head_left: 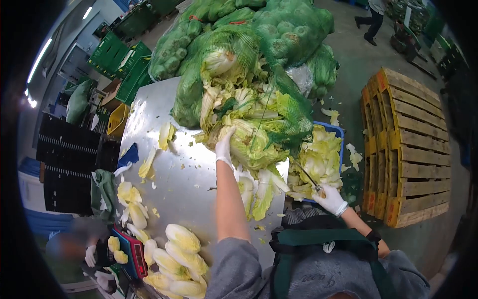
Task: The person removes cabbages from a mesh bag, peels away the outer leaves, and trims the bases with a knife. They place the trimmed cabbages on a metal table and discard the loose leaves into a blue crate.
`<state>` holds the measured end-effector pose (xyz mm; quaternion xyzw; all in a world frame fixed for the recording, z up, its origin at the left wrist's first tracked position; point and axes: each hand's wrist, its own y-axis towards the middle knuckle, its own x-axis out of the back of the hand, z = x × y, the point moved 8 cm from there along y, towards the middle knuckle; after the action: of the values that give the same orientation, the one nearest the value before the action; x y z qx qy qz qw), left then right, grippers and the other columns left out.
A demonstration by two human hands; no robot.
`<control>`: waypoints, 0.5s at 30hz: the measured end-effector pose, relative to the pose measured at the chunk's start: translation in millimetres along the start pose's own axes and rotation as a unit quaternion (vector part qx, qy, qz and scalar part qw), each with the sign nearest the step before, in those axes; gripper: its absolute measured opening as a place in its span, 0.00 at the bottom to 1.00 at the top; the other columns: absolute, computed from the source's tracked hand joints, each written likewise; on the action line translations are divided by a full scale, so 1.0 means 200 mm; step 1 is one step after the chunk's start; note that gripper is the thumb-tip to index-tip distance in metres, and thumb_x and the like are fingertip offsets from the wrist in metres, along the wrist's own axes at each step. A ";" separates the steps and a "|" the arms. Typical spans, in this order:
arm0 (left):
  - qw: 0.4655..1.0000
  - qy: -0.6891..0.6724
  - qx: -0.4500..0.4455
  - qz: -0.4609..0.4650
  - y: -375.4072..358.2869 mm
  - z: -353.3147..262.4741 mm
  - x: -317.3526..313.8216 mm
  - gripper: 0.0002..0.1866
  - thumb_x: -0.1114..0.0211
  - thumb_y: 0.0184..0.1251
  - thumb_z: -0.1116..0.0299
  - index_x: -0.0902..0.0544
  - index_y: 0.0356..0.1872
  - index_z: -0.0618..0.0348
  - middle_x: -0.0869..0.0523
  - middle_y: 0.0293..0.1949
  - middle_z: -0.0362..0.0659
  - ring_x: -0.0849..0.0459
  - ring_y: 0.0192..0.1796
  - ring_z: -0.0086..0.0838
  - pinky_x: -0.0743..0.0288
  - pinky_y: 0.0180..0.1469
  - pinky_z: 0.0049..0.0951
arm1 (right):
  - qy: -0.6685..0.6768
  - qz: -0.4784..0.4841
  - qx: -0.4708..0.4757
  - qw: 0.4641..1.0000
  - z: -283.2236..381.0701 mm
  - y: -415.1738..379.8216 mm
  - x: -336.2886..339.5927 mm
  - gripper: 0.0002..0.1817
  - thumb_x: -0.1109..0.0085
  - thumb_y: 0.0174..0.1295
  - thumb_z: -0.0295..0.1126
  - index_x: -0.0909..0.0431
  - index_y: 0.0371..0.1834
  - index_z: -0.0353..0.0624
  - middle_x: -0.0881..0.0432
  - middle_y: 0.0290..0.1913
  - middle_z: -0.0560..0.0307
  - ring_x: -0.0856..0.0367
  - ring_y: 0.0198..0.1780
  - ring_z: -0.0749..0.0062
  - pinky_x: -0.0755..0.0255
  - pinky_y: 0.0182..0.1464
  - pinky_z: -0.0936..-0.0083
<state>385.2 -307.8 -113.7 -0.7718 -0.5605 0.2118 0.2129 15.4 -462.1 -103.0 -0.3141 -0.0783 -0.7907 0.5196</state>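
My left hand (225, 145), in a white glove, grips the near end of a leafy cabbage (249, 144) at the mouth of a green net bag (231, 42). More cabbages and loose leaves fill the bag's opening. My right hand (329, 199), also gloved, is closed around the handle of a knife (306, 173), whose blade points up and left over a blue bin (341, 144) of cut leaves. Trimmed pale cabbages (184, 254) lie in a pile at the lower left of the metal table (191, 187).
Full net bags (294, 30) are heaped at the back. Wooden pallets (416, 144) stand at the right. A co-worker's gloved hands (91, 255) are beside a red-edged scale (132, 251) at the lower left. Another person (371, 20) walks at the upper right. Leaves litter the floor.
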 end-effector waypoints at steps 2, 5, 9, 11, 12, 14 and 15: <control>0.997 -0.069 0.026 0.021 -0.04 0.07 -0.02 0.33 0.28 0.52 0.56 0.27 0.55 0.67 0.21 0.52 0.49 0.21 0.49 0.34 0.27 0.51 0.34 | 0.036 0.011 -0.054 0.998 -0.04 -0.03 -0.01 0.19 0.37 0.53 0.37 0.23 0.45 0.38 0.20 0.34 0.48 0.21 0.37 0.60 0.29 0.44 0.71; 0.984 -0.172 0.013 0.047 -0.11 0.14 -0.12 0.34 0.28 0.52 0.58 0.29 0.57 0.65 0.23 0.54 0.48 0.22 0.52 0.35 0.26 0.53 0.35 | 0.033 -0.021 -0.022 0.999 -0.10 -0.06 -0.03 0.21 0.37 0.52 0.42 0.26 0.38 0.35 0.22 0.30 0.41 0.23 0.35 0.46 0.29 0.38 0.65; 0.952 -0.293 0.043 0.078 -0.27 0.15 -0.26 0.35 0.28 0.52 0.61 0.32 0.60 0.64 0.25 0.55 0.45 0.23 0.53 0.34 0.27 0.54 0.36 | 0.024 -0.006 -0.041 0.999 -0.12 -0.06 -0.06 0.21 0.37 0.52 0.42 0.26 0.38 0.35 0.23 0.30 0.41 0.23 0.35 0.46 0.30 0.37 0.65; 0.956 -0.291 0.010 0.046 -0.18 0.18 -0.26 0.35 0.29 0.52 0.60 0.32 0.60 0.65 0.25 0.56 0.44 0.24 0.54 0.33 0.29 0.56 0.34 | 0.029 -0.020 -0.021 0.999 -0.09 -0.02 -0.06 0.20 0.37 0.52 0.42 0.26 0.38 0.35 0.23 0.30 0.41 0.23 0.35 0.47 0.30 0.37 0.65; 0.957 -0.290 -0.005 0.031 -0.13 0.20 -0.26 0.35 0.29 0.53 0.60 0.32 0.60 0.65 0.25 0.57 0.44 0.24 0.54 0.33 0.29 0.56 0.33 | 0.032 -0.028 -0.010 0.999 -0.06 0.00 -0.06 0.20 0.37 0.52 0.41 0.26 0.38 0.35 0.23 0.30 0.41 0.23 0.34 0.47 0.30 0.37 0.65; 0.971 -0.235 -0.035 0.022 -0.06 0.21 -0.25 0.36 0.29 0.52 0.59 0.33 0.60 0.66 0.26 0.58 0.45 0.26 0.55 0.32 0.32 0.58 0.31 | 0.038 -0.043 0.011 0.998 -0.01 0.05 -0.05 0.19 0.38 0.53 0.41 0.26 0.39 0.35 0.23 0.30 0.41 0.23 0.34 0.47 0.30 0.37 0.65; 0.977 -0.206 -0.050 0.018 -0.04 0.20 -0.24 0.37 0.29 0.52 0.58 0.33 0.61 0.67 0.27 0.58 0.46 0.26 0.56 0.31 0.34 0.59 0.30 | 0.041 -0.043 0.018 0.998 0.06 0.08 -0.03 0.19 0.38 0.53 0.40 0.26 0.40 0.36 0.24 0.29 0.42 0.24 0.33 0.48 0.29 0.38 0.66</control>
<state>342.8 -348.0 -138.7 -0.7310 -0.5886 0.3415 0.0500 35.2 -459.2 -99.0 -0.2681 -0.0847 -0.8232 0.4933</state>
